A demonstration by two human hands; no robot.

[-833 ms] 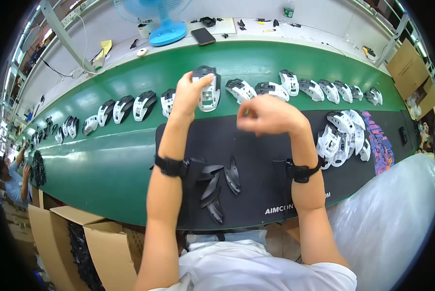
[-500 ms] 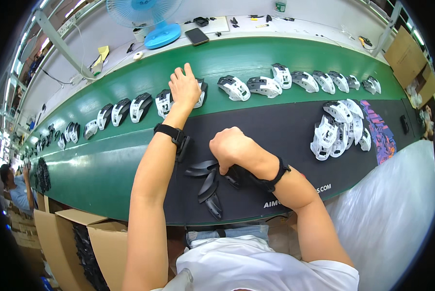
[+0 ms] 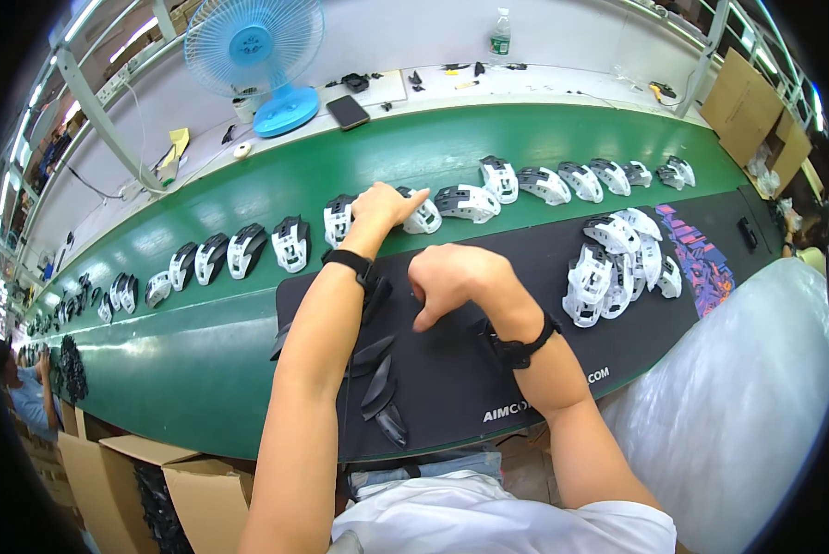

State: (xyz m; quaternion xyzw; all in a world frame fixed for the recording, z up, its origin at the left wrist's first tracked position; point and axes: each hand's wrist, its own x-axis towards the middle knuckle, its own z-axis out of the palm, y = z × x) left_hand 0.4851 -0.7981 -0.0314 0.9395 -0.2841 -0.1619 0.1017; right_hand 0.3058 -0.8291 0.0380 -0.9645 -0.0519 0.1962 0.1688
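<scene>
Many black-and-white shells line green tabletop; white heap right on black mat. Left forearm crosses mat, partly hiding loose dark strips. Left grip at row, thumb over near shell; can't tell whether closed. Right grip above mat, half curled; can't tell if holding anything.

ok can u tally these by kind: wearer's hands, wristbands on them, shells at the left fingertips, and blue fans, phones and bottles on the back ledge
Hands: 2 (left hand, right hand)
Black wristbands: 2
Black-and-white shell at the left fingertips: 1
Blue fan: 1
Dark phone: 1
Clear bottle: 1
Total: 8
</scene>
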